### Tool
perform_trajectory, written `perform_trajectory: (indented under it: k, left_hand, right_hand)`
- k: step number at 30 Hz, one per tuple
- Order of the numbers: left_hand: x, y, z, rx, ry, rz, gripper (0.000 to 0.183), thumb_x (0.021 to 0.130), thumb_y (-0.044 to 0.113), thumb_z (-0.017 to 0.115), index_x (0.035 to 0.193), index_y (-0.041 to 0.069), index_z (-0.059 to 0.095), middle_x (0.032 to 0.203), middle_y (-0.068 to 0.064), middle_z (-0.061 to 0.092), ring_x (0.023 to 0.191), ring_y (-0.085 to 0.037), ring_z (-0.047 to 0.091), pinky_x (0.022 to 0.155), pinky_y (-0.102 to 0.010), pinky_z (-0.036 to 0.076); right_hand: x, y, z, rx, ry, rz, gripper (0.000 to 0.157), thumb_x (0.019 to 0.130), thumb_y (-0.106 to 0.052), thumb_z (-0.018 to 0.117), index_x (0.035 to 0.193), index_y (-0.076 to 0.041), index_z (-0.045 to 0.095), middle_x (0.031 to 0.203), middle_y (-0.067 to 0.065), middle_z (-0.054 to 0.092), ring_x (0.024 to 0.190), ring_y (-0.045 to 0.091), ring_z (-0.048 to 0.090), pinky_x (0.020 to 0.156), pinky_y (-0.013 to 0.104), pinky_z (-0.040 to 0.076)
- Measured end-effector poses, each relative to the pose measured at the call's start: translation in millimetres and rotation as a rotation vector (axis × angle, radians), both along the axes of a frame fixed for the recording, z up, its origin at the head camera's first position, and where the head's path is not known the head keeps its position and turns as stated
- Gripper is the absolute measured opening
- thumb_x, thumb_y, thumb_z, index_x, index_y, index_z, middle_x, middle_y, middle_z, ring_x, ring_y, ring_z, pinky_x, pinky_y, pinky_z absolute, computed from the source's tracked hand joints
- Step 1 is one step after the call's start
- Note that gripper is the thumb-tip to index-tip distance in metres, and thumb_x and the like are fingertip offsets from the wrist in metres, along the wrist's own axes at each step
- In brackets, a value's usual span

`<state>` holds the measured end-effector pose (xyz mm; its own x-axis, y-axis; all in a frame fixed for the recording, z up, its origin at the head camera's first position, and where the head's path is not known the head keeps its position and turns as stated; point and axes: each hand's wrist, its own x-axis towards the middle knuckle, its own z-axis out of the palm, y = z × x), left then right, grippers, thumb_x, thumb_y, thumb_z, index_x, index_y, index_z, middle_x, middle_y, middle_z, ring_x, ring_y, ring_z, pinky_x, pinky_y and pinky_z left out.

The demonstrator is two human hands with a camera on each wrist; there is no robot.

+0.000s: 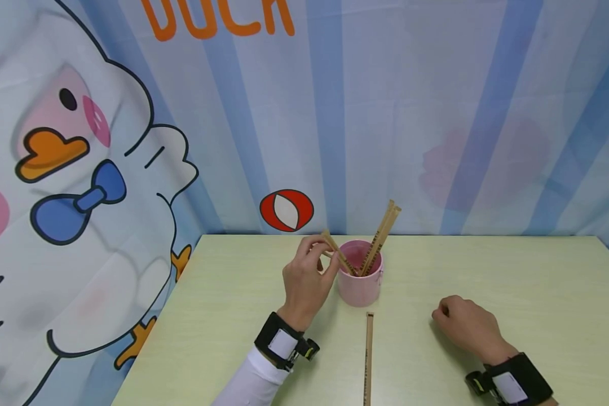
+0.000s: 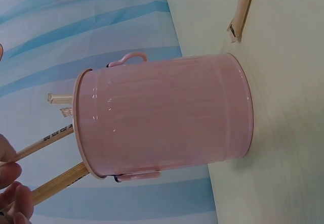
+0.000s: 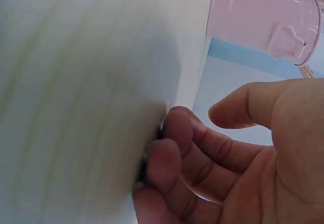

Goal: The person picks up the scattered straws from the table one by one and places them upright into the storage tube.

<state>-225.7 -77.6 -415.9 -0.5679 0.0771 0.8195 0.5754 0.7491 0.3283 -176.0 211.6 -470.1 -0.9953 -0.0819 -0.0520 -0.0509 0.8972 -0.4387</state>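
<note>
A pink bucket (image 1: 359, 292) stands upright near the back of the table, holding several paper-wrapped chopsticks (image 1: 380, 239) that lean to the right. At its left rim my left hand (image 1: 307, 282) pinches wrapped chopsticks (image 1: 344, 259) whose lower ends are inside the bucket. The left wrist view shows two wrapped sticks (image 2: 59, 183) reaching from the rim to the fingertips (image 2: 23, 201). In front of the bucket another wrapped pair of chopsticks (image 1: 369, 361) lies on the table. My right hand (image 1: 467, 327) rests on the table at the right, fingers loosely curled, holding nothing.
The pale wooden table (image 1: 538, 270) ends at the back against a blue striped cloth (image 1: 375, 113) with a printed duck (image 1: 106, 254) on its left side. Small handles (image 3: 288, 41) stick out from the bucket's sides.
</note>
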Motion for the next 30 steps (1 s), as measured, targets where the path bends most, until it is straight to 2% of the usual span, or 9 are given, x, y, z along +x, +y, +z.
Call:
perform_trajectory:
  k: [6,13,17,20,22,24,28,30]
  left_hand:
    - [-1.1,-5.3,4.4,0.049,0.032,-0.005,0.021,0.085,0.028,0.063,0.092,0.008,0.068,0.103,-0.001,0.062,0.057,-0.005,0.048,0.046,-0.018,0.038]
    - [-3.6,-19.7,12.6,0.148,0.094,-0.035,0.015,0.088,0.021,0.058,0.089,0.008,0.067,0.097,-0.002,0.063,0.058,-0.007,0.05,0.049,-0.025,0.045]
    - [-6.6,-32.5,13.5,0.195,0.131,-0.026,0.013,0.088,0.018,0.057,0.088,0.008,0.066,0.093,-0.003,0.063,0.057,-0.008,0.051,0.048,-0.027,0.044]
    - [-8.0,-42.3,11.2,0.231,0.127,0.002,0.013,0.089,0.017,0.057,0.087,0.008,0.065,0.088,-0.003,0.064,0.058,-0.009,0.051,0.048,-0.03,0.044]
    - [-8.7,-47.8,7.8,0.246,0.1,0.035,0.013,0.089,0.017,0.056,0.085,0.008,0.065,0.085,-0.003,0.064,0.058,-0.011,0.052,0.049,-0.032,0.044]
    - [-9.0,-51.5,3.1,0.238,0.04,0.076,0.016,0.09,0.018,0.055,0.084,0.009,0.065,0.082,-0.002,0.064,0.058,-0.012,0.051,0.049,-0.032,0.044]
    - [-9.2,-53.5,-10.5,0.127,-0.171,0.138,0.02,0.091,0.024,0.053,0.081,0.012,0.065,0.073,0.002,0.06,0.056,-0.009,0.049,0.046,-0.029,0.04]
    - [-8.9,-52.6,-16.7,0.044,-0.295,0.139,0.021,0.091,0.028,0.052,0.079,0.015,0.064,0.068,0.005,0.058,0.054,-0.007,0.048,0.045,-0.027,0.038]
  right_hand:
    - [0.3,-0.5,0.8,0.002,0.009,0.002,0.028,0.087,-0.018,0.047,0.059,-0.014,0.043,0.051,-0.004,0.032,0.047,0.014,0.034,0.047,0.03,0.024]
    - [0.0,-1.1,2.0,0.008,0.01,0.008,0.029,0.087,-0.018,0.047,0.059,-0.014,0.042,0.051,-0.004,0.032,0.047,0.014,0.034,0.047,0.03,0.023]
    - [-0.1,-1.2,1.8,0.01,0.007,0.006,0.029,0.087,-0.018,0.047,0.059,-0.014,0.043,0.051,-0.003,0.032,0.047,0.014,0.035,0.046,0.03,0.024]
    - [-0.1,-1.3,1.3,0.009,0.006,0.004,0.029,0.087,-0.018,0.047,0.059,-0.014,0.042,0.051,-0.003,0.033,0.047,0.014,0.035,0.046,0.03,0.024]
    - [-0.1,-1.2,1.2,0.008,0.006,0.005,0.029,0.087,-0.018,0.047,0.059,-0.014,0.042,0.051,-0.003,0.033,0.047,0.014,0.035,0.046,0.03,0.025]
    - [0.0,-1.0,1.1,0.008,0.005,0.005,0.029,0.087,-0.018,0.047,0.059,-0.014,0.042,0.051,-0.003,0.033,0.047,0.014,0.035,0.046,0.03,0.024]
    - [0.3,-0.3,1.1,0.006,0.002,0.001,0.029,0.087,-0.018,0.047,0.059,-0.015,0.041,0.051,-0.003,0.032,0.047,0.014,0.034,0.046,0.03,0.024]
    - [0.4,-0.2,1.0,0.004,0.0,0.0,0.029,0.086,-0.018,0.046,0.059,-0.015,0.041,0.051,-0.003,0.031,0.047,0.014,0.033,0.047,0.03,0.023]
